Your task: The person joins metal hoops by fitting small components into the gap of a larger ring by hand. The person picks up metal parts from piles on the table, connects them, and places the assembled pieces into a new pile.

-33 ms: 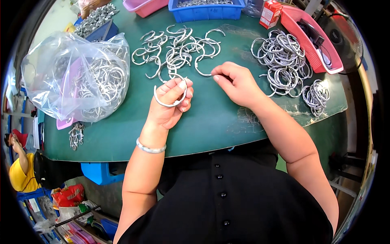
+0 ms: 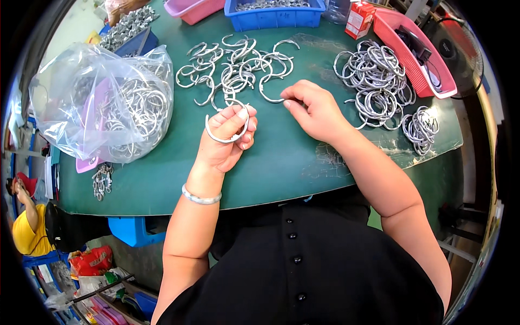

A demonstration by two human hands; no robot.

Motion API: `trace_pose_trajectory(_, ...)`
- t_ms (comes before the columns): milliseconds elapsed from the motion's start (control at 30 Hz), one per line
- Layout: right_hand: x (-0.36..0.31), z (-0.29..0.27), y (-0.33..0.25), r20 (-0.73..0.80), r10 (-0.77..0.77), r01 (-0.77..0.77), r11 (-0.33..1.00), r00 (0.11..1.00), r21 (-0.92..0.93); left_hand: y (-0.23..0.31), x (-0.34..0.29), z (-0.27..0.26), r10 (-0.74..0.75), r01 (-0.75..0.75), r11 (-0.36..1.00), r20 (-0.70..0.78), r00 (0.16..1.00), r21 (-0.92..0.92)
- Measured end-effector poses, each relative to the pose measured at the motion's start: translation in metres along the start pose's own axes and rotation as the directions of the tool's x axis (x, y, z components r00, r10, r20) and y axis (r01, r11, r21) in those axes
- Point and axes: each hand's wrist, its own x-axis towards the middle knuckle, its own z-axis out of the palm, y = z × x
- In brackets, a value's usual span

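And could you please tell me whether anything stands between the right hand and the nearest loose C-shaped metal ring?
Nothing visible does; the right hand has its fingertips right at the near end of that C-shaped metal ring.

A silvery, C-shaped ring (image 2: 221,141) sits tilted in the left hand (image 2: 221,154) — gripped by thumb and fingers, one free end pointing up at the left. A second open ring (image 2: 262,91) lies on the surface (image 2: 265,173), at the near edge of a loose pile (image 2: 234,76) — its tip at the right hand (image 2: 315,111).
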Motion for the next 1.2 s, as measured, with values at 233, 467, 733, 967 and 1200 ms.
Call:
trace_pose_trajectory(233,0.004,0.018,0.007,0.067,-0.249,0.245,0.806,0.966,-0.538,0.011,-0.018,0.014,-0.003,0.044,0.961,-0.147,0.989,0.272)
trace_pose_trajectory(467,0.001,0.001,0.000,0.085,-0.215,0.230,0.862,0.973,-0.452,0.078,-0.076,0.059,0.373,-0.217,0.687,-0.080,0.925,0.694)
trace_pose_trajectory(733,0.001,0.004,0.005,0.019,-0.258,0.225,0.803,0.966,-0.552,0.227,-0.090,0.039,0.864,-0.206,-0.018,0.119,0.488,0.978)
trace_pose_trajectory(967,0.003,-0.001,0.009,-0.137,-0.240,0.181,0.922,0.961,-0.342,0.269,-0.085,-0.009,0.805,0.484,-0.447,0.103,0.584,0.752)
trace_pose_trajectory(1200,0.016,0.002,0.020,-0.280,0.005,0.081,0.952,0.960,0.295,0.210,-0.101,0.036,0.804,-0.005,-0.395,0.348,0.481,0.919)
